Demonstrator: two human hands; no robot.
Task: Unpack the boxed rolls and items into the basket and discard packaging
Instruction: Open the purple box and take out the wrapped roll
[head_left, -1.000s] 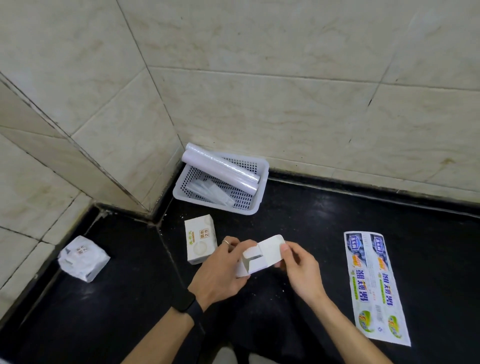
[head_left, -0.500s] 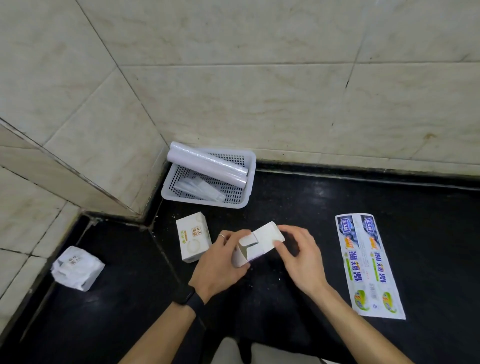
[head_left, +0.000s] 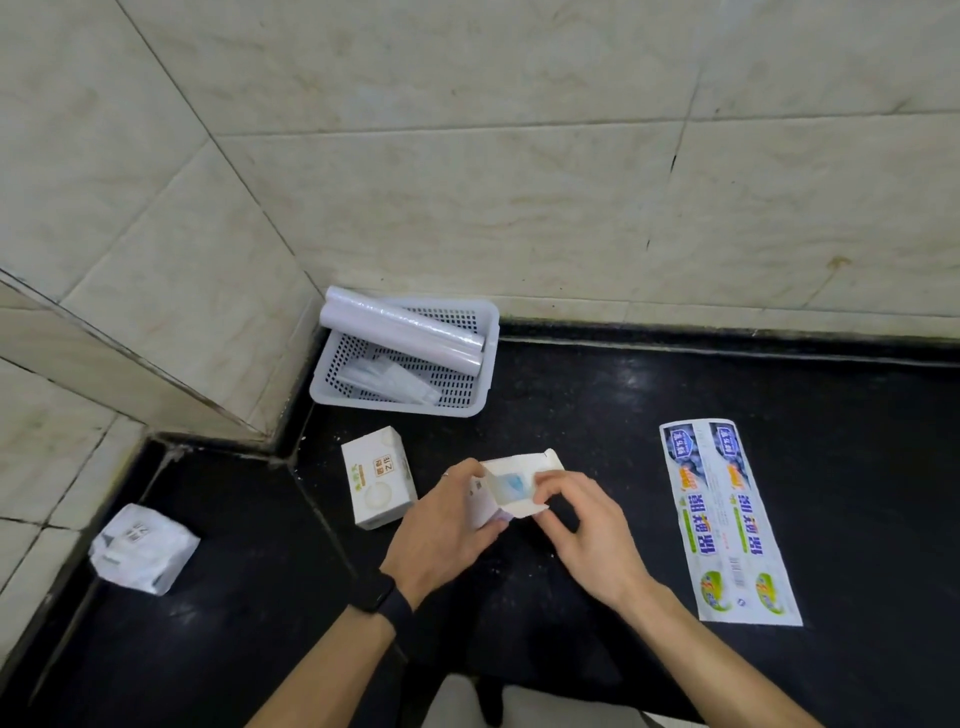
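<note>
Opening: small white cardboard carton (head_left: 511, 493), end flap raised, bluish wrapped content showing in its mouth.
Left hand (head_left: 447, 530): clasped around the carton's body, holding it just above the black countertop (head_left: 623, 441).
Right hand (head_left: 587, 535): fingertips (head_left: 540, 486) pinching at the carton's open end, on the flap or the content; which one cannot be told.
White perforated plastic basket (head_left: 480, 358): in the corner by the tiled wall (head_left: 519, 182), holding two long white film-wrapped rolls (head_left: 400, 335) and clear plastic-wrapped items (head_left: 395, 382).
Second white printed carton (head_left: 376, 478): unopened, on the counter just left of the hands.
Flattened blue-and-white printed box (head_left: 727, 519): lying right of the hands, not yet discarded.
Crumpled white wrapper (head_left: 143, 548): far left, on the counter.
Risk: flap likely to tear if tugged hard; content may slide out and drop on the counter if the mouth tilts down; a tight squeeze by the left hand could jam it inside.
</note>
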